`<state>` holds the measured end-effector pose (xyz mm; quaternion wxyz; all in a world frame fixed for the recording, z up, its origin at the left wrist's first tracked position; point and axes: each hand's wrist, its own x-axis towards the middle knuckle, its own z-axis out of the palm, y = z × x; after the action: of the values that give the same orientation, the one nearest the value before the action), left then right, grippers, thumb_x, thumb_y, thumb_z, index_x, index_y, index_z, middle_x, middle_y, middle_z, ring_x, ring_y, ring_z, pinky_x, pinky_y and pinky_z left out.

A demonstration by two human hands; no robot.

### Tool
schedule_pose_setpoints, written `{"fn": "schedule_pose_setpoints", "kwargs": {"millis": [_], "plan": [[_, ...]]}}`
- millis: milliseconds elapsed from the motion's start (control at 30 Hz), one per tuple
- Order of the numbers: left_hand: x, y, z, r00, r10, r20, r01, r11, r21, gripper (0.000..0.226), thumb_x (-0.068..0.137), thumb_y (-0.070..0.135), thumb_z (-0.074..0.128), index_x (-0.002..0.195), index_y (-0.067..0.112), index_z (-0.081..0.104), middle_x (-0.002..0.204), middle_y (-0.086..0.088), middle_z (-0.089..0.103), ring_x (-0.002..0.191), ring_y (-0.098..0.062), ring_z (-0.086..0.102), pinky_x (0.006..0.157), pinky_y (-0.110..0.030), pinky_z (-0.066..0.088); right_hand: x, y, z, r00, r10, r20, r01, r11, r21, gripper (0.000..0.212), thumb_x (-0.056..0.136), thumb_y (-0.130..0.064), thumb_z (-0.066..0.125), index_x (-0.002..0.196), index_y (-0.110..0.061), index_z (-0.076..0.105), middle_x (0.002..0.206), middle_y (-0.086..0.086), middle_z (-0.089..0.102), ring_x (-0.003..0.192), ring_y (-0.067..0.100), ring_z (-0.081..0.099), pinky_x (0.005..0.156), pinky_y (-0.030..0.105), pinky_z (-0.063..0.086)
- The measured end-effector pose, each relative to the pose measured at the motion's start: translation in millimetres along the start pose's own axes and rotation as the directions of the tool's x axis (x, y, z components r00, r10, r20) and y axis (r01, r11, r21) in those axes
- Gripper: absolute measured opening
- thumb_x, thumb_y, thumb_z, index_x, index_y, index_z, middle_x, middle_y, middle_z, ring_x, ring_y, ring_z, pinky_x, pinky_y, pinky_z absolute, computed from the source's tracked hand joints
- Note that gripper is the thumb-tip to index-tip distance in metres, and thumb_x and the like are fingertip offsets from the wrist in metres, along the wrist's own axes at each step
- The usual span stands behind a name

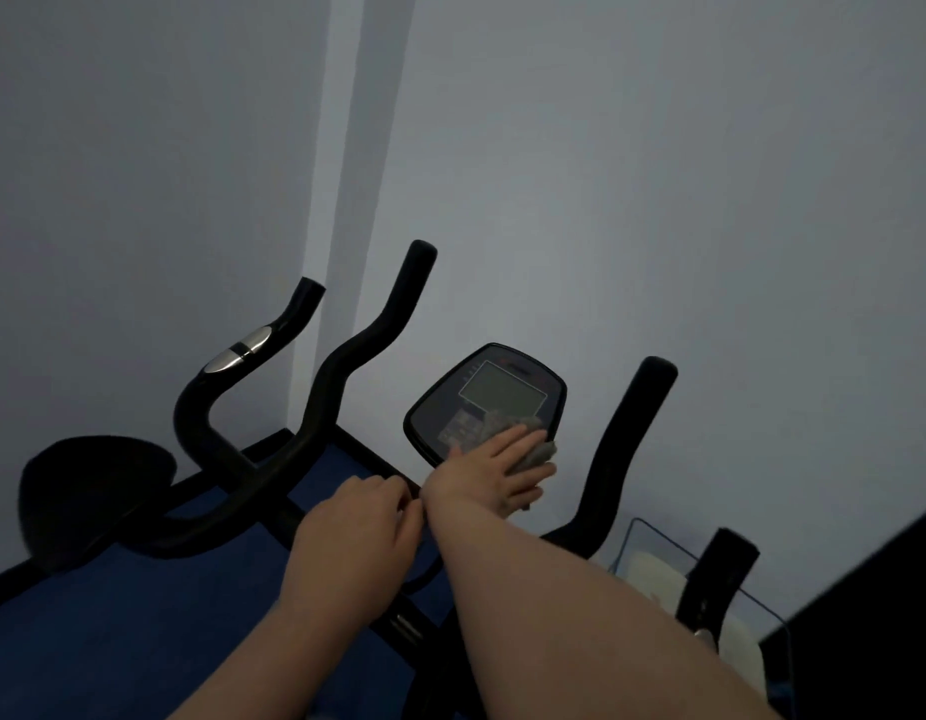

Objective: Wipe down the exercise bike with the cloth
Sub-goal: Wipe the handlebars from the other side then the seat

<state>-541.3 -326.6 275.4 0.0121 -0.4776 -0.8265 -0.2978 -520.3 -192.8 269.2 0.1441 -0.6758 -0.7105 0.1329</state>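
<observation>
While the right hand presses flat with fingers spread, the grey cloth sits under it on the lower right of the exercise bike console. One cloth, one console, four black handlebar ends visible. Left hand curled round the centre bar; right forearm extended forward.

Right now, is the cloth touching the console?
Touching. Head view: the right hand presses the cloth flat against the console face, below its screen.
</observation>
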Motion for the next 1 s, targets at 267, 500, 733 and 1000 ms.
{"fn": "schedule_pose_setpoints", "kwargs": {"millis": [267, 500, 733, 1000], "plan": [[1, -3, 1, 0.999, -0.014, -0.037, 0.011, 0.998, -0.061, 0.025, 0.097, 0.043, 0.029, 0.088, 0.032, 0.050, 0.082, 0.017, 0.049, 0.081, -0.002, 0.045, 0.064, -0.018, 0.037, 86, 0, -25, 0.957, -0.231, -0.176, 0.209, 0.969, -0.134, 0.065, 0.103, -0.045, 0.020, 0.154, -0.014, -0.007, 0.163, 0.002, -0.009, 0.146, 0.039, -0.005, 0.117, 0.053, 0.002], [7, -5, 3, 0.998, -0.051, -0.024, 0.048, 0.995, -0.082, 0.023, 0.101, 0.038, 0.034, 0.091, 0.029, 0.053, 0.087, 0.016, 0.051, 0.084, -0.003, 0.048, 0.072, -0.024, 0.046, 118, -13, -34, 0.635, -0.772, -0.014, 0.711, 0.592, -0.379, 0.054, 0.105, -0.038, 0.015, 0.156, -0.021, 0.010, 0.163, 0.000, 0.004, 0.149, 0.025, -0.003, 0.120, 0.043, 0.000], [3, -2, -1, 0.997, -0.079, -0.025, 0.077, 0.994, -0.076, 0.026, 0.102, 0.036, 0.034, 0.090, 0.024, 0.054, 0.088, 0.011, 0.054, 0.085, -0.007, 0.050, 0.072, -0.028, 0.046, 79, 16, -44, 0.161, -0.834, 0.528, 0.926, -0.057, -0.373, 0.061, 0.104, -0.044, 0.022, 0.154, -0.028, -0.009, 0.162, -0.005, -0.014, 0.148, 0.024, -0.014, 0.121, 0.042, 0.000], [0, 0, 1, 1.000, -0.030, -0.009, 0.030, 0.999, 0.018, 0.027, 0.100, 0.041, 0.034, 0.096, 0.027, 0.057, 0.093, 0.013, 0.056, 0.088, -0.007, 0.050, 0.072, -0.027, 0.046, 78, 50, -88, 0.179, -0.669, 0.722, 0.790, -0.339, -0.511, 0.077, 0.101, -0.052, 0.028, 0.148, -0.022, -0.025, 0.158, 0.001, -0.026, 0.146, 0.028, -0.019, 0.118, 0.041, -0.013]]}}
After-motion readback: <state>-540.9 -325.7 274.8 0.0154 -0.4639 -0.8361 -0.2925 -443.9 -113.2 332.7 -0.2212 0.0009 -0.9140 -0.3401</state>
